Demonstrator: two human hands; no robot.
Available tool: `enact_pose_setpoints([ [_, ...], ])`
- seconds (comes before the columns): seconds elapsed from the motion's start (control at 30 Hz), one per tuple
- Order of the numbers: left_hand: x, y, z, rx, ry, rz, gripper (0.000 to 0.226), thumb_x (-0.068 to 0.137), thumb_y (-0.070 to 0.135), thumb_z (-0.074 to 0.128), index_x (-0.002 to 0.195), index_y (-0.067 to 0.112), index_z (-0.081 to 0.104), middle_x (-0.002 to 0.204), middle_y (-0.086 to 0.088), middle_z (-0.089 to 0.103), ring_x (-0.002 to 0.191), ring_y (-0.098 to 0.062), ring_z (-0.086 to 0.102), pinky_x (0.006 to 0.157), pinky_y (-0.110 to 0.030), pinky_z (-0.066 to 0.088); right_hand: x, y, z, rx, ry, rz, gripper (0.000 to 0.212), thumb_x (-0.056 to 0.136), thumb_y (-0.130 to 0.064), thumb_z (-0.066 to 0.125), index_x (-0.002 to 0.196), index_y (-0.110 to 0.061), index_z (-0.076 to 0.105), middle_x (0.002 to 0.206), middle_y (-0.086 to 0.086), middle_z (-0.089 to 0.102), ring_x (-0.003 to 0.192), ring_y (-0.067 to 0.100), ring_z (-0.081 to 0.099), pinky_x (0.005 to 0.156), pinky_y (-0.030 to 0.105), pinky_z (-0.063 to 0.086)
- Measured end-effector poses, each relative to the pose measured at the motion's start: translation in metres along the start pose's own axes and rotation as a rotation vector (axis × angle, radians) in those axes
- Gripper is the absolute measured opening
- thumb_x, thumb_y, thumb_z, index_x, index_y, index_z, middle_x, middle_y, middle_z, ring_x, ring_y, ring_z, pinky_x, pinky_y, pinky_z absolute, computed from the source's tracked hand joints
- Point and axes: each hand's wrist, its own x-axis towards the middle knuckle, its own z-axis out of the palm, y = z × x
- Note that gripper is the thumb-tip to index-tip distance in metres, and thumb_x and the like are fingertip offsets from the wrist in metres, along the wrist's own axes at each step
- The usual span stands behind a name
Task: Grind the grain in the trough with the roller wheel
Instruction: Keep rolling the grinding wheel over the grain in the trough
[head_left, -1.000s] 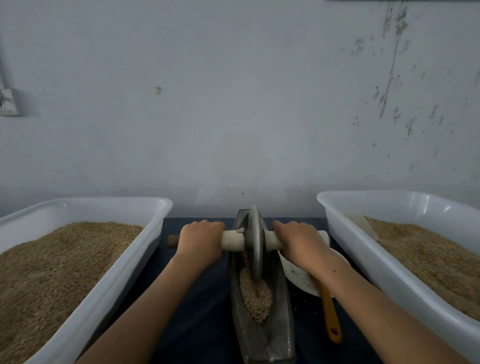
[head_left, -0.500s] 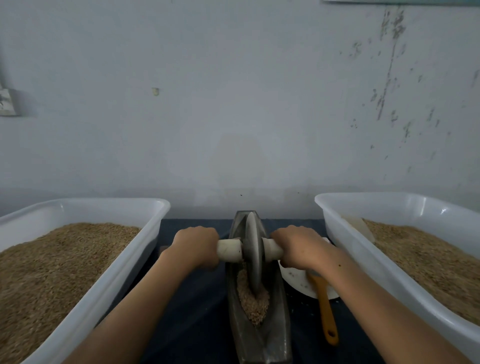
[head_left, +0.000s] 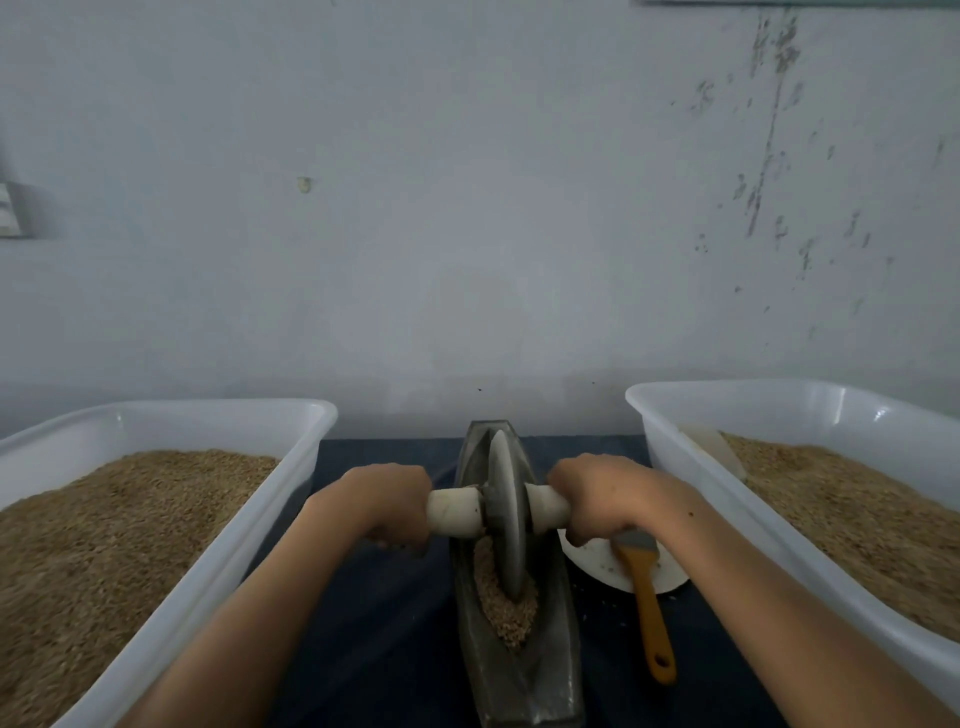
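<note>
- Far left there's a white tub heaped with loose tan grain, just sitting beside the work, not touched by anything.
- Left hand is curled tight around the pale handle on its side of the wheel, knuckles up, fingers wrapped under.
- Dead centre: the roller wheel stands upright on its edge inside the trough. The trough's long axis runs straight away from the person toward the wall, and the handle crosses it left to right, so my read is the next stroke is a plain push or pull along that line. Both hands look about equally close to the wheel, one each side.
- The grain is piled in the near part of the trough, the wheel's lower edge sunk into it. It looks coarse, mostly whole, so lots left to grind I'd say.
- Right hand grips the other handle stub the same way.
- Just beside the trough on the right: a white plate with an orange-handled brush on it, then another tub of grain.
</note>
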Motion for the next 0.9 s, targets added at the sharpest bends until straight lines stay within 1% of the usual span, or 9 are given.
enact_pose_setpoints([
  [0.07, -0.001, 0.001, -0.001, 0.008, 0.017, -0.015, 0.019, 0.071, 0.029, 0.073, 0.085, 0.020, 0.064, 0.068, 0.005, 0.065, 0.064, -0.011, 0.062, 0.061, -0.025, 0.045, 0.000, 0.000, 0.001, 0.006, 0.004, 0.006, 0.019, 0.080, -0.018, 0.068, 0.095, -0.015, 0.056, 0.083, 0.001, 0.061, 0.069, 0.015, 0.057, 0.051, 0.022, 0.037],
  [0.13, 0.000, 0.002, 0.000, 0.027, 0.066, -0.043, 0.031, 0.072, 0.032, 0.073, 0.098, 0.018, 0.064, 0.085, 0.002, 0.068, 0.078, -0.015, 0.064, 0.069, -0.028, 0.047, 0.003, -0.002, 0.004, -0.030, 0.071, 0.011, 0.018, 0.081, -0.019, 0.066, 0.093, -0.019, 0.053, 0.083, -0.002, 0.058, 0.073, 0.017, 0.056, 0.054, 0.025, 0.035],
  [0.27, 0.003, 0.007, 0.007, 0.082, 0.332, -0.096, 0.029, 0.081, 0.032, 0.062, 0.108, 0.022, 0.058, 0.103, 0.000, 0.063, 0.094, -0.020, 0.060, 0.071, -0.029, 0.040, 0.012, -0.004, 0.015, -0.089, 0.359, 0.054, 0.016, 0.088, -0.017, 0.056, 0.104, -0.019, 0.052, 0.102, 0.003, 0.062, 0.092, 0.026, 0.060, 0.069, 0.031, 0.038],
  [0.37, 0.003, 0.008, 0.011, 0.079, 0.469, -0.099, 0.024, 0.085, 0.032, 0.058, 0.108, 0.023, 0.056, 0.105, 0.000, 0.062, 0.096, -0.020, 0.059, 0.071, -0.028, 0.037, 0.016, -0.004, 0.021, -0.070, 0.469, 0.055, 0.018, 0.092, -0.019, 0.052, 0.110, -0.019, 0.048, 0.102, 0.003, 0.064, 0.093, 0.025, 0.061, 0.072, 0.032, 0.038],
  [0.47, 0.004, 0.007, 0.009, 0.101, 0.401, -0.084, 0.029, 0.085, 0.032, 0.059, 0.112, 0.021, 0.057, 0.105, 0.000, 0.063, 0.096, -0.019, 0.059, 0.072, -0.028, 0.039, 0.013, 0.000, 0.019, -0.072, 0.394, 0.020, 0.017, 0.091, -0.018, 0.054, 0.107, -0.020, 0.049, 0.101, 0.003, 0.063, 0.091, 0.024, 0.060, 0.073, 0.033, 0.042],
  [0.57, 0.001, 0.004, 0.003, 0.078, 0.204, -0.061, 0.037, 0.080, 0.033, 0.066, 0.113, 0.018, 0.057, 0.105, -0.001, 0.064, 0.094, -0.019, 0.060, 0.074, -0.029, 0.043, 0.009, 0.001, 0.011, -0.102, 0.226, -0.009, 0.020, 0.084, -0.014, 0.057, 0.103, -0.019, 0.053, 0.100, 0.003, 0.062, 0.087, 0.023, 0.059, 0.066, 0.031, 0.038],
  [0.7, 0.000, 0.000, -0.001, -0.029, -0.025, -0.026, 0.021, 0.072, 0.028, 0.072, 0.087, 0.017, 0.062, 0.076, 0.003, 0.065, 0.066, -0.010, 0.060, 0.060, -0.023, 0.043, 0.005, 0.002, 0.001, -0.042, 0.040, -0.037, 0.025, 0.081, -0.016, 0.063, 0.105, -0.018, 0.056, 0.085, -0.001, 0.056, 0.075, 0.019, 0.054, 0.055, 0.026, 0.034],
  [0.8, -0.001, 0.002, 0.000, 0.006, 0.043, -0.061, 0.030, 0.073, 0.030, 0.071, 0.097, 0.015, 0.062, 0.082, 0.002, 0.065, 0.070, -0.013, 0.059, 0.063, -0.025, 0.044, 0.005, 0.001, 0.003, -0.051, 0.072, -0.032, 0.028, 0.083, -0.015, 0.061, 0.110, -0.018, 0.056, 0.090, 0.000, 0.058, 0.081, 0.021, 0.057, 0.058, 0.027, 0.034],
  [0.9, 0.003, 0.008, 0.005, 0.100, 0.275, -0.099, 0.034, 0.080, 0.032, 0.065, 0.110, 0.018, 0.058, 0.098, 0.000, 0.063, 0.088, -0.019, 0.060, 0.072, -0.029, 0.042, 0.008, -0.002, 0.013, -0.071, 0.251, 0.006, 0.026, 0.087, -0.012, 0.054, 0.112, -0.018, 0.054, 0.106, 0.005, 0.062, 0.095, 0.026, 0.060, 0.068, 0.030, 0.036],
])
